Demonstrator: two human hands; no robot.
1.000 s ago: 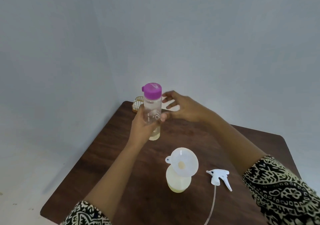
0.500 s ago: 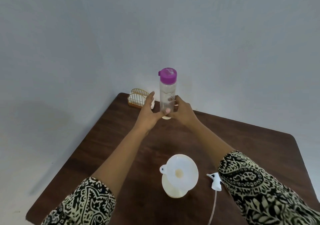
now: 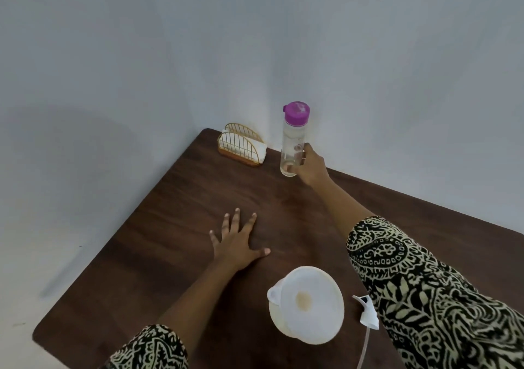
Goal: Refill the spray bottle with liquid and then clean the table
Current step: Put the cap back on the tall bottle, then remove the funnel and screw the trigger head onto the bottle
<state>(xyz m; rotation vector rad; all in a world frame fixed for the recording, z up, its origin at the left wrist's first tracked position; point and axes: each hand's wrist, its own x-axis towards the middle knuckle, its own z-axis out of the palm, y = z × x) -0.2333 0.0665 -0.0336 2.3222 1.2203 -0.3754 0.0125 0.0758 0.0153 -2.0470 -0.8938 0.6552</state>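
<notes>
Evidently the right grip is clamped round the lower part of the clear bottle, fingers curled about it. The bottle stands upright, long axis vertical, with its purple cap on. Whether its base is resting on the tabletop or just above it I cannot tell. Just to the left of this grip, and a little farther off, sits the wire napkin holder.

The left grip is apart and holds nothing, its fingers spread and the palm lying flat on the wood.

What matters is where the spray bottle lies. It is well apart from the right grip, straight back toward the person, and much nearer the left grip, just behind it and to its right. It stands upright, mostly hidden under the white funnel in its neck. The funnel's throat shows a yellowish tint.

Its spray head lies on the tabletop just right of the funnel, partly under the right sleeve, its tube trailing toward the person.

With the clear bottle capped and looking nearly empty, pouring seems finished. The funnel would probably come off next, and the left grip is better placed for that. The right would have to let go and draw back to reach the spray head.
</notes>
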